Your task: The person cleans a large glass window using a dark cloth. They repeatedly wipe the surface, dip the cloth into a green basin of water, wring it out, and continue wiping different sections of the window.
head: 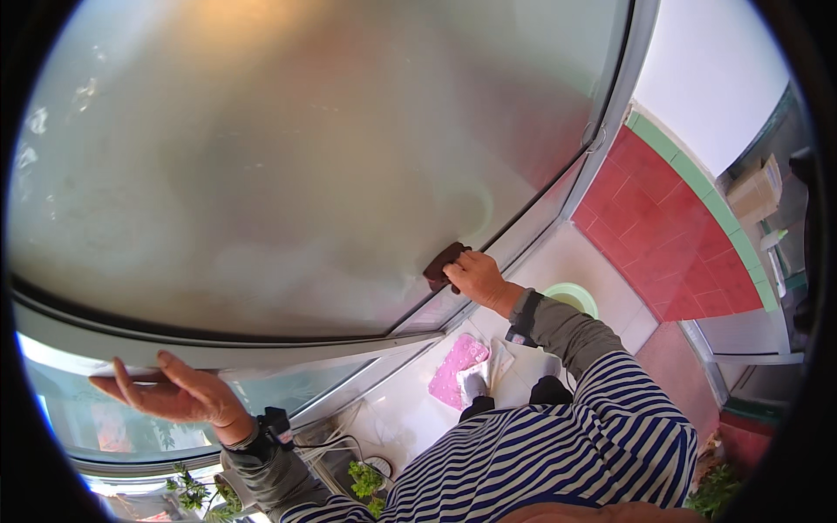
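Note:
My right hand (478, 277) grips a dark brown cloth (444, 265) and presses it against a large frosted glass pane (314, 196), close to the pane's lower right corner. A black seal and a pale frame (516, 255) border the glass there. At the lower left, my left hand (183, 395) has its fingers spread and holds nothing. It is beside the edge of the pane's frame (281, 359); whether it touches the frame I cannot tell.
On the tiled floor stands a light green basin (575, 297), partly behind my right forearm. A pink patterned cloth (458, 371) lies by my feet. Potted plants (366, 479) stand at the lower left. Red wall tiles (667, 242) and a cardboard box (755, 189) are at right.

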The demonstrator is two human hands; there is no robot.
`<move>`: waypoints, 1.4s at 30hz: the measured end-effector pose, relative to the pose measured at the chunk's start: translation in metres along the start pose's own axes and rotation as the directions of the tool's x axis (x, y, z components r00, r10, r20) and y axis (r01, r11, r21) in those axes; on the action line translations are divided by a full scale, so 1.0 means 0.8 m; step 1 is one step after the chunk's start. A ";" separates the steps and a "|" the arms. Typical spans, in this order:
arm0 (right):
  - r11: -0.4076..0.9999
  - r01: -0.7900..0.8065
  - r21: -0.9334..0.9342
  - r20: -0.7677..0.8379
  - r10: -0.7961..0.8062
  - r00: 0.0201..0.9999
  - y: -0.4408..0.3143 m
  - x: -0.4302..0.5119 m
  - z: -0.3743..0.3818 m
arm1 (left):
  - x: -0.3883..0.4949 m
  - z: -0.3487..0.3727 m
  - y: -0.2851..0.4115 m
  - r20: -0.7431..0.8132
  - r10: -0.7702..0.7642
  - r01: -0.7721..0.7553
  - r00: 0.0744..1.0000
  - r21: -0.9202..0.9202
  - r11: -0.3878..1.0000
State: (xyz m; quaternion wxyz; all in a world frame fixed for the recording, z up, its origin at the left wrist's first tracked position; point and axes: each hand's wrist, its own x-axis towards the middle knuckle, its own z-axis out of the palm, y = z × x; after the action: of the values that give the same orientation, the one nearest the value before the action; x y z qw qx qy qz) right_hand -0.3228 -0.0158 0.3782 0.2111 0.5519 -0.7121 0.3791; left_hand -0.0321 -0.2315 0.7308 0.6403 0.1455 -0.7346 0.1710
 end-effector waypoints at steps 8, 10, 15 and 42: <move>0.993 0.111 0.033 -0.223 -0.101 0.970 -0.089 0.175 -0.116 | 0.005 0.003 0.015 -0.020 -0.060 0.055 0.998 -0.199 0.978; 0.992 0.110 0.066 -0.252 -0.090 0.963 -0.106 0.213 -0.147 | 0.006 0.005 0.019 -0.025 -0.055 0.050 0.998 -0.175 0.983; 0.979 0.201 0.036 -0.331 -0.179 0.927 -0.137 0.315 -0.223 | 0.008 0.001 0.022 -0.030 -0.065 0.060 0.997 -0.144 0.988; 0.679 0.319 -0.661 -0.563 -0.730 0.388 -0.255 0.789 -0.539 | 0.002 -0.004 0.015 -0.015 -0.070 0.069 0.997 -0.049 0.996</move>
State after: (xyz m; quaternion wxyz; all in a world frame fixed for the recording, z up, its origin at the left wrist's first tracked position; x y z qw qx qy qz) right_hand -0.3713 -0.0985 1.1634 0.7379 0.4574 -0.3825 0.3162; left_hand -0.0347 -0.2191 0.7319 0.6553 0.1540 -0.7276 0.1321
